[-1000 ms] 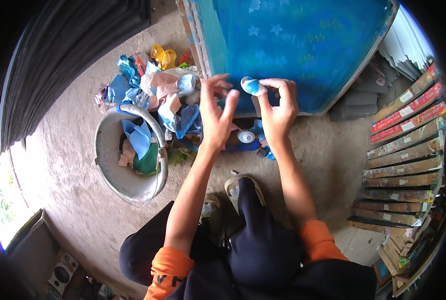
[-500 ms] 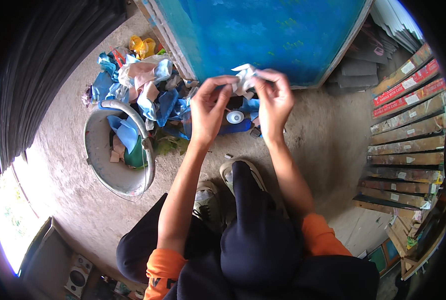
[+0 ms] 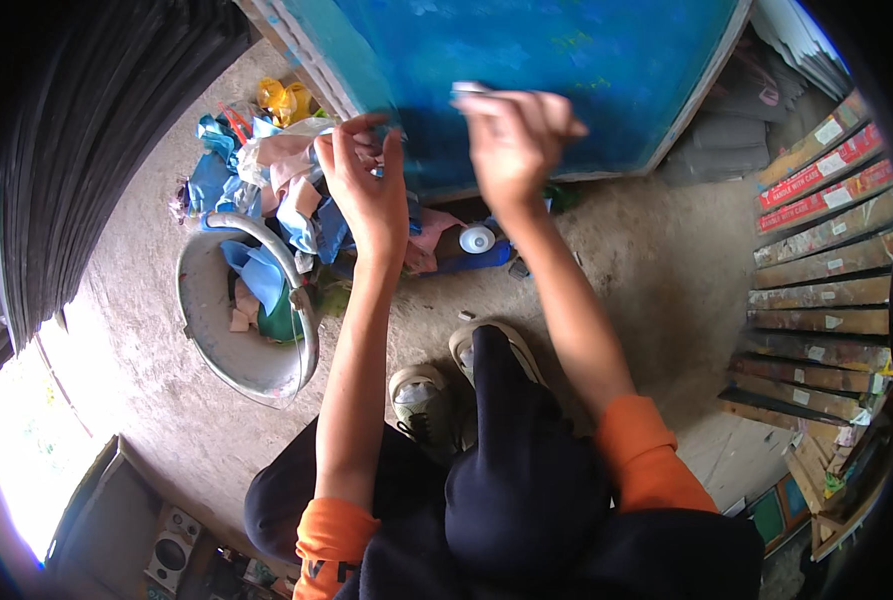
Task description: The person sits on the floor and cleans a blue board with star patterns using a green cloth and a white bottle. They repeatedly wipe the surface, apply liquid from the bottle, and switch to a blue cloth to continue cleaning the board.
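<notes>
My right hand (image 3: 521,150), somewhat blurred, is raised in front of a blue painted panel (image 3: 436,130) with a pale edge. A small whitish crumpled scrap (image 3: 468,89), paper or cloth, is pinched at its fingertips, and most of the scrap is hidden. To the left is my left hand (image 3: 368,195), its fingers bent and apart, with nothing visible in them. It hovers over a heap of blue, white and pink scraps (image 3: 291,165). Whether its fingertips touch the heap or the panel's edge, I cannot tell.
A grey bucket (image 3: 188,300) with blue, green and pink scraps inside stands left of my feet. A white round-ended tube (image 3: 476,239) lies below the panel. Stacked frames (image 3: 816,295) line the right side; dark sheets (image 3: 96,130) hang at upper left. A speaker (image 3: 171,550) sits lower left.
My hands, together on the white scrap before, have parted. The right has risen toward the blue panel with the scrap, while the left has let go and moved left, over the heap.
</notes>
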A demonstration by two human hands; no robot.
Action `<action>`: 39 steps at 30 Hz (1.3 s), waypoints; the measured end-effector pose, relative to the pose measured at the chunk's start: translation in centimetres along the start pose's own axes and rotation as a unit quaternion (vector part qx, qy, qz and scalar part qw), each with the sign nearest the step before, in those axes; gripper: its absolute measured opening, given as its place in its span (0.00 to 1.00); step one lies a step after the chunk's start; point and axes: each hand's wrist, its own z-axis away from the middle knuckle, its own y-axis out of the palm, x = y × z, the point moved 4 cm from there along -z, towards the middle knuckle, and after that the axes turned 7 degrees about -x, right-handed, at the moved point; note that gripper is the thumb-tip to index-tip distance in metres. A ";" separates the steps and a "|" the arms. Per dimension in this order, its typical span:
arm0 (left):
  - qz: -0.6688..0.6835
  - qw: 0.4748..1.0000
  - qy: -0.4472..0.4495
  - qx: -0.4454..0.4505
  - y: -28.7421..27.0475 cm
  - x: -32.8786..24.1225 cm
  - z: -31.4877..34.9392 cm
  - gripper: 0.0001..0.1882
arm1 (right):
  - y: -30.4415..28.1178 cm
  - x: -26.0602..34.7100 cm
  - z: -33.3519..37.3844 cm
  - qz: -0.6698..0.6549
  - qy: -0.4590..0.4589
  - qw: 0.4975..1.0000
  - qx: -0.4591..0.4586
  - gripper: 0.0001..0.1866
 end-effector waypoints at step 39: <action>-0.091 0.994 0.061 0.026 -0.1 -1.2 -0.7 0.18 | -3.6 -2.0 0.1 0.081 0.093 0.992 -0.028 0.09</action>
